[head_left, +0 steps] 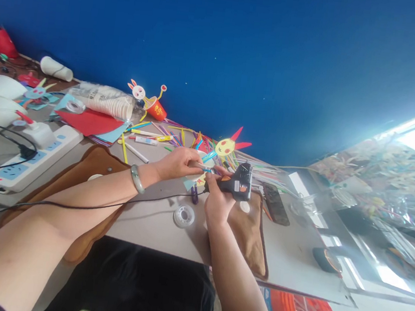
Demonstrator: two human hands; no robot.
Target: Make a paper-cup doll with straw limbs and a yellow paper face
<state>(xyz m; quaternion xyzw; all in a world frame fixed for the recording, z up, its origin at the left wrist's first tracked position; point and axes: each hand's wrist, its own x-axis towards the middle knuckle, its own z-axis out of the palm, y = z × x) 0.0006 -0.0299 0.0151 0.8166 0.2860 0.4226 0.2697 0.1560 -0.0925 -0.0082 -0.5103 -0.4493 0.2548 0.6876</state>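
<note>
My right hand (220, 197) is wrapped round a black hot glue gun (241, 182), and its cord runs left across my left forearm. My left hand (179, 164), below a pale bangle, is closed in a pinch on a thin pale-and-blue piece (206, 168) close to the right fingers; its exact kind is unclear. Just behind the hands stands a yellow rabbit face (225, 147) with red ears, on a blue stem (209, 156). A purple item (194, 194) and a roll of clear tape (184, 216) lie on the table below the hands.
A white power strip (35, 159) with plugs sits at left, beside a brown cushion (106, 161). Stacked paper cups (110, 103), red paper (90, 123), a red cup (155, 109) and scattered coloured sticks line the blue wall. A phone (276, 204) and another brown cushion (248, 236) are at right.
</note>
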